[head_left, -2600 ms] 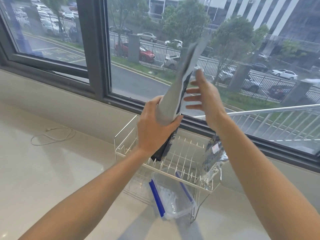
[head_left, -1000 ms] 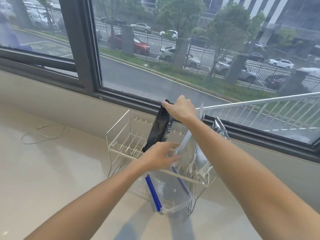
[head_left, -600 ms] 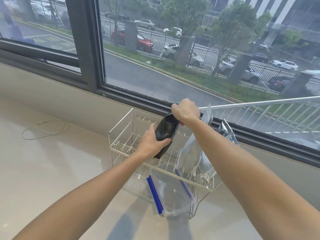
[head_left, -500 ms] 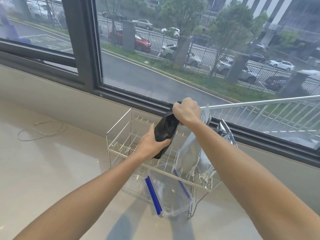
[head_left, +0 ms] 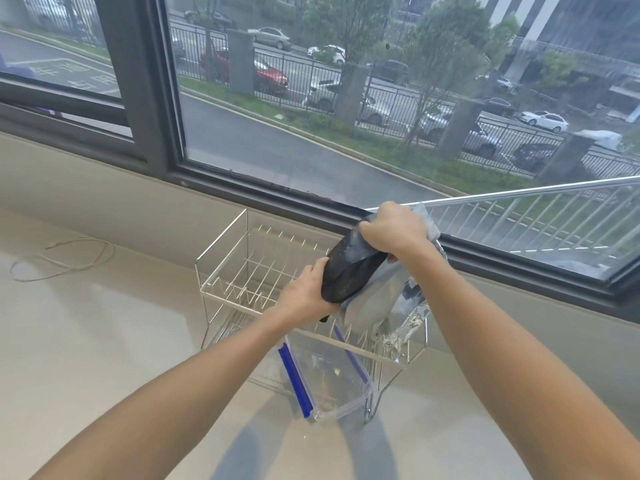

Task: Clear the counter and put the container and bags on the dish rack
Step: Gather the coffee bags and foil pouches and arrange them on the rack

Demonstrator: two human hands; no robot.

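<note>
Both hands grasp one black bag over the dish rack: my left hand low, right hand clenching its top. Nearest me, one clear container sits beneath; two silvery bags stand right; slots leftward lie open.

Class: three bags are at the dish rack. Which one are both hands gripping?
The black bag: the left hand grips its lower part, the right hand its top. The grey bag and the silver bag stand beside it.
</note>
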